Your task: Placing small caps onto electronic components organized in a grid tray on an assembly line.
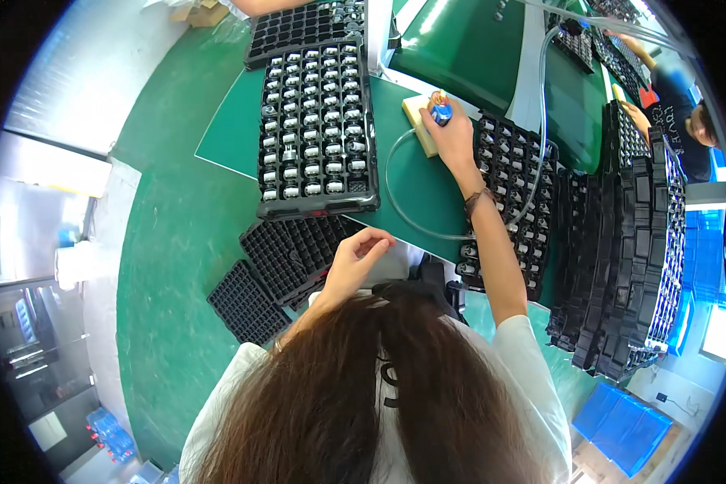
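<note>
My right hand (453, 135) is closed around a small blue part with a copper-coloured end (440, 111), above a pale yellow block (422, 129) on the green work table. A clear hose (389, 179) loops over the table from near that block. My left hand (353, 262) is in front of the table's near edge. Its fingers are curled with thumb and fingertips close together; what they hold, if anything, is too small to make out. Left of the block stands a black tray (319, 202) with rows of silvery cylindrical parts.
Another black tray of similar parts (532, 161) lies under my right forearm. Tall stacks of black trays (621, 266) stand at the right. More black trays (286, 250) are low at the left, above the green floor. A green conveyor belt (468, 48) runs beyond; a co-worker (686, 121) is at far right.
</note>
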Demonstrator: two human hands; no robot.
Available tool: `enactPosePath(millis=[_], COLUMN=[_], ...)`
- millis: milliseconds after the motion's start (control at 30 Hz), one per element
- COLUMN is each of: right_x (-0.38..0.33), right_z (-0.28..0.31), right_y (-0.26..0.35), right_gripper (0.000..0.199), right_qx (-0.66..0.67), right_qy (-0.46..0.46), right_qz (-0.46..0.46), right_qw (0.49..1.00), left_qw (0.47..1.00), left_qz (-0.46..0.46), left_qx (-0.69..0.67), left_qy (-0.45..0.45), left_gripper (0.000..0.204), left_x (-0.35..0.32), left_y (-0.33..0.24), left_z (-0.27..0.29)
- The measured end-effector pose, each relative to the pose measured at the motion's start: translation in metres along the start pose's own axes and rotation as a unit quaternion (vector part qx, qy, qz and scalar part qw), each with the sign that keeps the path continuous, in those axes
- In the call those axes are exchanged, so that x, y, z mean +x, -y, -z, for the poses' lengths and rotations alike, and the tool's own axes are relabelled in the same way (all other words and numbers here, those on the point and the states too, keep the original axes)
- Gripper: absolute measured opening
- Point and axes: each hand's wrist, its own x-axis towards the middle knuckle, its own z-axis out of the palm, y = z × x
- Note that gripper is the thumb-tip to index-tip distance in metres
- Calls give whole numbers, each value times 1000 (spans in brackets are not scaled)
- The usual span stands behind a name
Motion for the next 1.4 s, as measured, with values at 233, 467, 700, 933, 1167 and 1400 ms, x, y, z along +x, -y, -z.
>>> enactPosePath(millis=[233, 467, 700, 933, 1167, 1400], right_x=[-5, -25, -17, 53, 160, 200], right_z=[6, 36, 34, -18, -5, -12], right_y=[-1, -21, -8, -31, -113, -167], right_gripper=[64, 80, 72, 38, 41, 30], right_qx=[22, -19, 9, 15, -65, -122], right_qy=[9, 75, 121, 54, -93, -191], right_qz=[3, -12, -23, -14, -65, -33], right_qw=[1000, 997, 992, 998, 991, 973], left_qw=[1000, 998, 997, 988, 829, 849], left_qz=[-1, -20, 17, -90, -241, -155], left_qx=[22, 55, 60, 127, 482, 504], left_qy=[8, 3, 36, -1, -149, -22], left_gripper=[15, 10, 14, 32, 21, 19], left_x=[-5, -9, -4, -2, 49, 52], left_y=[0, -9, 1, -59, -92, -95], left_z=[-4, 1, 7, 5, 59, 85])
